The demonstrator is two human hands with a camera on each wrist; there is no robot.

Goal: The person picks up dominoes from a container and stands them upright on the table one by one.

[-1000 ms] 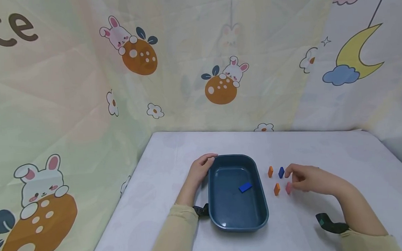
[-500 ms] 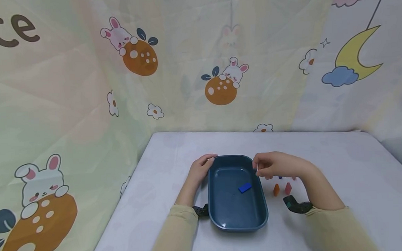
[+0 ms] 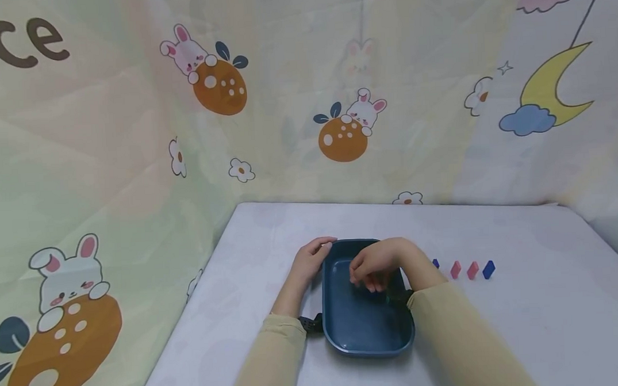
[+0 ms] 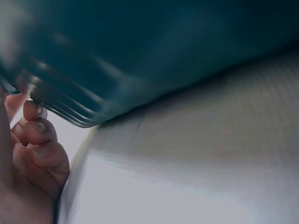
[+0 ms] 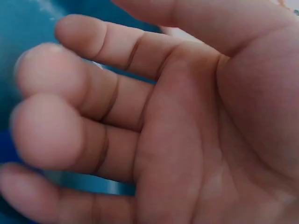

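A dark blue-green rectangular tray (image 3: 368, 334) stands on the white table. My left hand (image 3: 308, 263) holds its far left corner; in the left wrist view its curled fingers lie against the tray's outer wall (image 4: 140, 51). My right hand (image 3: 379, 263) is inside the tray, fingers bent downward. The right wrist view shows a bare palm (image 5: 182, 126) and loosely bent fingers, with nothing seen between them; the thumb's tip is out of frame. A bit of a blue block (image 5: 5, 149) shows past the fingers. In the head view the right hand hides that block.
Right of the tray, small blocks stand on end in a row: a blue one (image 3: 436, 263), a pink one (image 3: 455, 269), another pink one (image 3: 473, 270) and another blue one (image 3: 489, 270). The right sleeve (image 3: 454, 325) covers the table just beside the tray. Printed cloth hangs behind.
My right hand has moved left from the standing blocks, over the tray's right rim and into the tray. The far orange block is no longer seen. My left hand stays at the corner.
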